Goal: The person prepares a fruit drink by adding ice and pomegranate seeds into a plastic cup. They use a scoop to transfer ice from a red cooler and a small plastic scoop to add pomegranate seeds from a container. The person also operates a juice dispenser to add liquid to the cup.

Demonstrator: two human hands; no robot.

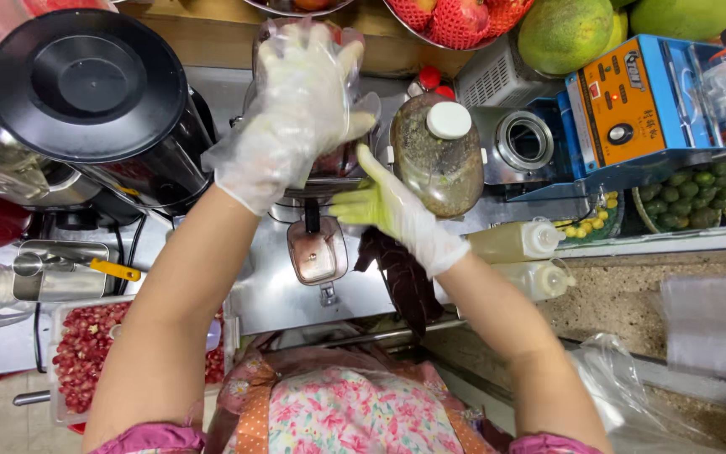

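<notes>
Clear plastic blender jug (329,160) with pinkish pulp inside stands upright on its base at the back of the steel bench (270,294), straight ahead of the person, between the black-lidded round machine (86,84) and a clear seed-filled bottle with a white cap (439,155). Left hand (296,101), in a thin clear glove, lies spread and flat over the jug's top, fingers open, pressing rather than gripping. Right hand (388,206), in a yellowish glove, reaches in lower at the jug's right side, fingers loosely extended toward it; whether it grips anything cannot be told.
</notes>
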